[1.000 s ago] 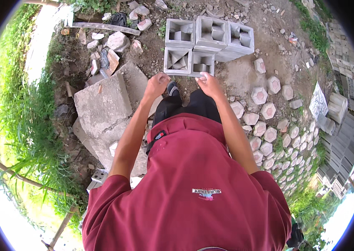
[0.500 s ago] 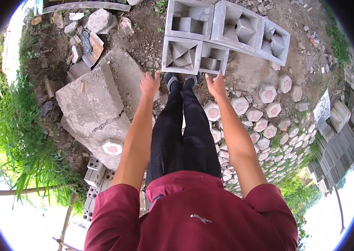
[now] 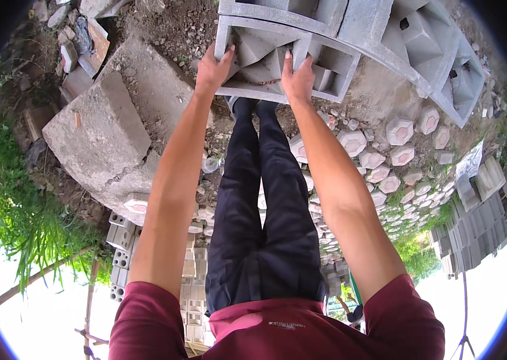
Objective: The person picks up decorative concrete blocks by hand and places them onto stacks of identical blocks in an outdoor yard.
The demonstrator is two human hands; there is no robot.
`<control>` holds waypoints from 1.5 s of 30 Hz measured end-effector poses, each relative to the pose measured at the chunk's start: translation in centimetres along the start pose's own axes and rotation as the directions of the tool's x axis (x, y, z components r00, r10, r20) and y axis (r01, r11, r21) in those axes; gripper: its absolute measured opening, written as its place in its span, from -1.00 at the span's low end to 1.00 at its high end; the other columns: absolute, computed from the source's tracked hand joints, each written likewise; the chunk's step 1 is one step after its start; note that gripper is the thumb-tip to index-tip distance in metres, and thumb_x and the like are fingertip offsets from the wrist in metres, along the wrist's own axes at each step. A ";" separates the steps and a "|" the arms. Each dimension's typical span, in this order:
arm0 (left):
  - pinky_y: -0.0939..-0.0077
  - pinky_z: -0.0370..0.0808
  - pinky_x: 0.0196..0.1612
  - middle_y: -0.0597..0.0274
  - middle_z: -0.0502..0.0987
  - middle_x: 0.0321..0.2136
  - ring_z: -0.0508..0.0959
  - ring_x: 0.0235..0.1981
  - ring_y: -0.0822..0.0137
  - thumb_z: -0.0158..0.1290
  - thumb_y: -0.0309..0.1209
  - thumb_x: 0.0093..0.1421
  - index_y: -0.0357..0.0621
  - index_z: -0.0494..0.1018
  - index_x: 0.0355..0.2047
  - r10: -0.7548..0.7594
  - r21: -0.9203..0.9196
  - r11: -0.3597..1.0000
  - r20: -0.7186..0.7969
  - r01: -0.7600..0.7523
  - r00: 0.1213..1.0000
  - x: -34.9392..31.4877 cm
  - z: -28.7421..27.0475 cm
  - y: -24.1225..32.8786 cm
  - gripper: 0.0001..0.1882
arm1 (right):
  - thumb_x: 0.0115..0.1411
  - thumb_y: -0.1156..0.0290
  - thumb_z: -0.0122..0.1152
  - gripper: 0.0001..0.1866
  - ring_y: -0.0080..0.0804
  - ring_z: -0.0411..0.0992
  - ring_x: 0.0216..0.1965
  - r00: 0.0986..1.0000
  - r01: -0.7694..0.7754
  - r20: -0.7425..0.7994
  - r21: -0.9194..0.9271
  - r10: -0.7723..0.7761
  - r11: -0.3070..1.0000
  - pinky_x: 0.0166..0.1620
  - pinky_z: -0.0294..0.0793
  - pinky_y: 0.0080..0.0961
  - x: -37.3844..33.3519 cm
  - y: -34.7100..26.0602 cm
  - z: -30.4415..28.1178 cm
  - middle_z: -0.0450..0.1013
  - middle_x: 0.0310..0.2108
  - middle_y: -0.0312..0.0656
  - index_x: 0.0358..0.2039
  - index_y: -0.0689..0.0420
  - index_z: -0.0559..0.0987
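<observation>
A grey hollow concrete block (image 3: 257, 91) with slanted faces inside its compartments lies in front of my feet. My left hand (image 3: 213, 71) is closed round its left wall, the thumb on the inner side. The fingers of my right hand (image 3: 299, 78) straddle the thick upright wall between the left compartment and the narrower one to its right. Both hands grip the same block at about the same height. Just beyond it and touching it stand more such blocks (image 3: 364, 27), reaching off to the right. The undersides of the blocks are hidden.
A broken concrete slab (image 3: 97, 135) lies to my left, with rubble (image 3: 88, 45) beyond it. Many hexagonal pavers (image 3: 400, 130) cover the ground to the right. Stacked grey blocks (image 3: 475, 216) stand at far right, perforated bricks (image 3: 121, 237) at lower left.
Both hands have moved forward and closed on the near concrete block; before, they hung apart short of it, fingers spread. The view has come closer to the blocks as I bend.
</observation>
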State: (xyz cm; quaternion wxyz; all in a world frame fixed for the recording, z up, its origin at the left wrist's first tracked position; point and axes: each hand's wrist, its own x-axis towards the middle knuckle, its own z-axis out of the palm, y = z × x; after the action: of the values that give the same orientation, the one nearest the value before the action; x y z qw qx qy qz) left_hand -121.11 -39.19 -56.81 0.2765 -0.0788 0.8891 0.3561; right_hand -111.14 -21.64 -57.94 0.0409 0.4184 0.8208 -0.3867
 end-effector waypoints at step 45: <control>0.26 0.32 0.15 0.10 0.38 0.07 0.39 0.08 0.15 -0.07 0.24 0.20 -0.23 0.19 0.22 0.217 -0.220 0.975 0.950 -0.015 0.223 -53.1 -14.0 27.0 -0.15 | 0.33 -0.27 -0.39 -0.13 -0.17 0.29 0.14 0.507 0.079 -0.048 0.997 0.861 0.009 0.22 0.14 -0.36 -59.1 -8.2 -41.1 0.32 0.14 0.10 0.20 0.35 0.29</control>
State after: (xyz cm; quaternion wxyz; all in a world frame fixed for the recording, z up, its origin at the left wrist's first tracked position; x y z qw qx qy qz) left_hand -91.94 -31.85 -3.50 0.7322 0.2028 0.4971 0.4191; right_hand -68.30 -35.75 -1.29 -0.4201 0.6892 0.1328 -0.5752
